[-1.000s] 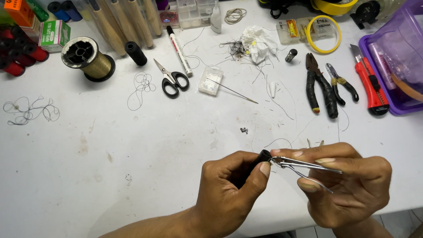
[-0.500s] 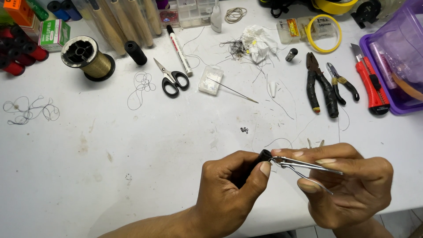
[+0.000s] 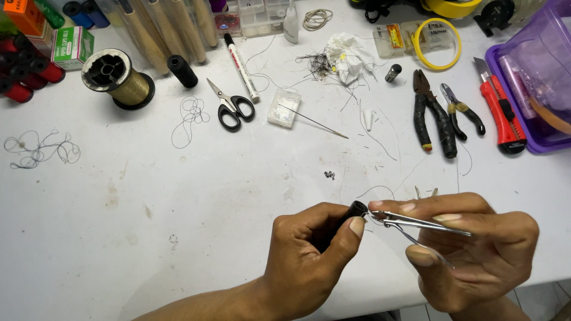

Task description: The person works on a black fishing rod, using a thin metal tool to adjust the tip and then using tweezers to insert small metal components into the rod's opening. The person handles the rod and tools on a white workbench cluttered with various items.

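nothing moved: left hand (image 3: 309, 261) still pinches black rod (image 3: 357, 209), right hand (image 3: 476, 249) tweezers (image 3: 416, 223).

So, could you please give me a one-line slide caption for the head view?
Left hand holds a small black cylinder against metal tweezers in the right hand above a cluttered white table.

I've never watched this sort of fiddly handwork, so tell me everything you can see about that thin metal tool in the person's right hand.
The thin metal tool looks like silvery steel tweezers or fine forceps: two slim arms that run close together to a point. It lies nearly level, tip toward the left, held above the white table's near edge. The right hand pinches it, forefinger along the top and thumb below. Its tip meets the end of a small black cylinder gripped in the left hand. What the tip holds is too small to tell.
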